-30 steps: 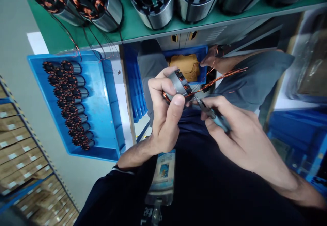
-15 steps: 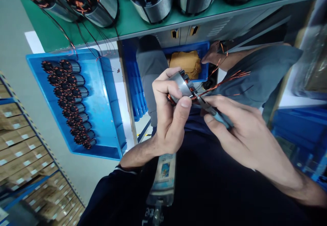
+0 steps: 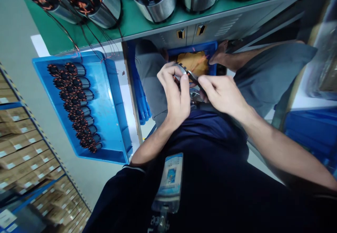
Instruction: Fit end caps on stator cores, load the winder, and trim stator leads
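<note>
My left hand point(image 3: 175, 97) is closed around a small motor stator point(image 3: 181, 68), a silvery ring with slots and bits of copper winding at its edge. Fingers cover most of its body. My right hand point(image 3: 228, 94) is a closed fist against the stator's right side, gripping pliers point(image 3: 194, 79). Only their dark jaws show, touching or very close to the slotted edge; the handles are hidden in the fist. Both hands are held above my lap.
At left, a blue tray point(image 3: 112, 99) contains rows of wound stators point(image 3: 79, 96). Larger stators point(image 3: 158, 10) stand on the green bench point(image 3: 137, 29), thin wires trailing over its edge. Below, a blue bin point(image 3: 212, 50) holds tan sheets point(image 3: 195, 59). Shelves of cartons point(image 3: 23, 141) are farther left.
Both hands have moved up, away from my body, with the stator. My right hand has turned into a fist, covering the pliers' blue handles. The copper wire bundle on the right no longer shows.
</note>
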`<state>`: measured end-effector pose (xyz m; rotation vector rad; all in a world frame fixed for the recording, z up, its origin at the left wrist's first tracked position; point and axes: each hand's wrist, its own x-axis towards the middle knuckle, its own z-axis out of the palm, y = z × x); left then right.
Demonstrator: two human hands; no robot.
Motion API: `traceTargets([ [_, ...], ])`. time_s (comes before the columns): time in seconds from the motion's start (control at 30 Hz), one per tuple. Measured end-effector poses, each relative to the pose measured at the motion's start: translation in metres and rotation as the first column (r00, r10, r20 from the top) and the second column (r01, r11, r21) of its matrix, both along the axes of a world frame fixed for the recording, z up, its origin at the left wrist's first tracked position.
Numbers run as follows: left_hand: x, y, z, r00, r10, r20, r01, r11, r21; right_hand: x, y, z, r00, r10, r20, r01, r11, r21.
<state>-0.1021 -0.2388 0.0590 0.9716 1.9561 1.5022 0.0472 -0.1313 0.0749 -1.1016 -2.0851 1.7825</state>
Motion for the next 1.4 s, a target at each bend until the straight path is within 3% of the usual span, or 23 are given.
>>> traceTargets([
  [0.07, -0.009, 0.018, -0.044, 0.989, 0.044, -0.139, -0.051, 0.998, -0.043, -0.017, 0.017, -0.042, 1.0, 0.015, 0.011, -0.013, 0.995, -0.1],
  [0.13, -0.017, 0.035, -0.083, 0.984, 0.074, -0.159, -0.091, 0.991, -0.096, -0.032, 0.033, -0.082, 0.999, 0.038, 0.02, -0.034, 0.984, -0.177],
  [0.23, -0.026, 0.054, -0.12, 0.984, 0.086, -0.155, -0.124, 0.96, -0.25, -0.048, 0.049, -0.128, 0.996, 0.071, 0.046, -0.055, 0.957, -0.285],
  [0.37, -0.035, 0.062, -0.14, 0.99, 0.078, -0.114, -0.114, 0.925, -0.362, -0.058, 0.054, -0.165, 0.993, 0.08, 0.082, -0.041, 0.918, -0.394],
  [0.5, -0.039, 0.065, -0.142, 0.991, 0.073, -0.114, -0.111, 0.919, -0.378, -0.065, 0.058, -0.176, 0.995, 0.05, 0.083, -0.007, 0.891, -0.453],
  [0.6, -0.038, 0.061, -0.13, 0.991, 0.032, -0.127, -0.075, 0.932, -0.355, -0.066, 0.06, -0.167, 0.999, -0.031, 0.033, 0.043, 0.89, -0.454],
  [0.67, -0.036, 0.052, -0.114, 0.987, -0.016, -0.162, -0.038, 0.947, -0.32, -0.062, 0.057, -0.151, 0.995, -0.094, -0.035, 0.068, 0.89, -0.451],
  [0.83, -0.033, 0.008, -0.065, 0.916, -0.217, -0.337, 0.189, 0.975, -0.112, -0.04, 0.033, -0.09, 0.965, -0.104, -0.24, -0.026, 0.876, -0.482],
  [0.93, -0.034, -0.017, -0.039, 0.913, -0.276, -0.302, 0.293, 0.956, 0.014, -0.024, 0.02, -0.054, 0.95, -0.044, -0.311, -0.112, 0.878, -0.466],
  [1.03, -0.03, -0.036, -0.015, 0.96, -0.263, -0.098, 0.276, 0.948, 0.157, -0.006, 0.017, -0.026, 0.938, -0.001, -0.345, -0.146, 0.905, -0.399],
  [1.1, -0.023, -0.043, 0.002, 0.941, -0.314, 0.126, 0.294, 0.943, 0.156, 0.005, 0.017, -0.01, 0.927, 0.06, -0.369, -0.175, 0.942, -0.286],
  [1.17, -0.014, -0.047, 0.019, 0.835, -0.36, 0.416, 0.342, 0.932, 0.119, 0.014, 0.017, 0.007, 0.902, 0.167, -0.399, -0.243, 0.959, -0.148],
  [1.23, -0.004, -0.048, 0.034, 0.685, -0.327, 0.651, 0.334, 0.935, 0.118, 0.02, 0.014, 0.02, 0.873, 0.219, -0.437, -0.275, 0.959, -0.069],
  [1.3, 0.004, -0.049, 0.044, 0.614, -0.274, 0.74, 0.271, 0.954, 0.128, 0.022, 0.01, 0.026, 0.873, 0.149, -0.464, -0.206, 0.976, -0.075],
  [1.4, 0.01, -0.049, 0.052, 0.632, -0.276, 0.724, 0.262, 0.955, 0.136, 0.02, 0.01, 0.019, 0.907, -0.138, -0.399, 0.105, 0.989, -0.105],
])
